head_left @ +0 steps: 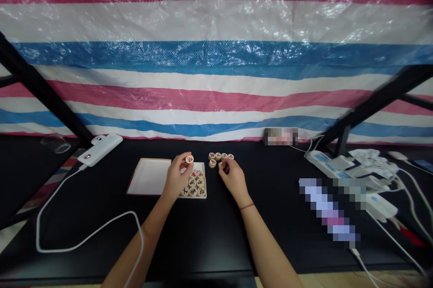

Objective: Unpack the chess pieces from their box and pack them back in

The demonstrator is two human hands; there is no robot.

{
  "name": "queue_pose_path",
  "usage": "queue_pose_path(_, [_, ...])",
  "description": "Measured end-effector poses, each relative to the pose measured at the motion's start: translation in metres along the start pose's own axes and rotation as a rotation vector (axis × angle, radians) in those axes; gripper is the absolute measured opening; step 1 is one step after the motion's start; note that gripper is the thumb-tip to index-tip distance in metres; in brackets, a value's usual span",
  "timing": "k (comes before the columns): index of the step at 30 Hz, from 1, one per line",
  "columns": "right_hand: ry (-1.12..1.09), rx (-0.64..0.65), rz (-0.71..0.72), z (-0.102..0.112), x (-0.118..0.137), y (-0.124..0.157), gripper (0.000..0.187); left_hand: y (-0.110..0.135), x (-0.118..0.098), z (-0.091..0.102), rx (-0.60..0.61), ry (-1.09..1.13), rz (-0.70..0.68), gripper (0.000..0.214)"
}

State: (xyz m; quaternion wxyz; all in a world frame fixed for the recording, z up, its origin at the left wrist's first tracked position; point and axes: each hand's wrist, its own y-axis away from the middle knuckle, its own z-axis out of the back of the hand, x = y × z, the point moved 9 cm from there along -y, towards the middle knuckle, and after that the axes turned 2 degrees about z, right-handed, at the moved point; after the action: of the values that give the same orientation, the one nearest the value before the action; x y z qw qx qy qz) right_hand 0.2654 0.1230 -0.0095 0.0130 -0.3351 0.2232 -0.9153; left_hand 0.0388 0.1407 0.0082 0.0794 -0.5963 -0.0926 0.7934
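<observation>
1 black table (199, 234) — striped sheeting (216, 55)

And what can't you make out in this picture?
All in the head view:
Box: its left side, hidden by the left hand.
Game piece at the right hand: partly covered by that hand, so its character and whether it's gripped are unclear.
Long item at right: blurred into blocks.
White cable at left: its far end, cut off by the bottom edge.
</observation>
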Motion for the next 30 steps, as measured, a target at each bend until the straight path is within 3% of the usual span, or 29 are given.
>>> queue_pose_path(4, [0.012, 0.009, 0.007, 0.002, 0.012, 0.002, 0.014, 0.006, -0.018, -0.010, 0.075, -0.244, -0.174, 0.030])
queue_pose_path(7, [-0.149, -0.006, 0.066, 0.005, 0.038, 0.006, 0.020, 0.012, -0.026, -0.022, 0.147, -0.396, -0.281, 0.026])
queue_pose_path(10, [-0.334, 0.063, 0.171, -0.004, 0.069, 0.013, 0.024, 0.016, -0.028, -0.032, 0.220, -0.450, -0.326, 0.027])
queue_pose_path(13, [-0.391, 0.063, 0.152, -0.008, 0.078, 0.017, 0.023, 0.018, -0.029, -0.036, 0.263, -0.452, -0.332, 0.030])
queue_pose_path(16, [-0.403, 0.017, 0.120, -0.003, 0.069, 0.014, 0.021, 0.018, -0.030, -0.037, 0.279, -0.477, -0.347, 0.028])
queue_pose_path(21, [-0.138, -0.151, -0.040, 0.018, 0.017, 0.007, 0.019, 0.011, -0.026, -0.024, 0.192, -0.570, -0.330, 0.036])
queue_pose_path(24, [0.011, -0.099, -0.062, 0.013, -0.001, 0.007, 0.018, 0.006, -0.019, -0.015, 0.141, -0.562, -0.286, 0.039])
queue_pose_path(30, [0.085, 0.010, 0.008, -0.003, -0.002, 0.008, 0.014, 0.004, -0.013, -0.011, 0.120, -0.555, -0.272, 0.038])
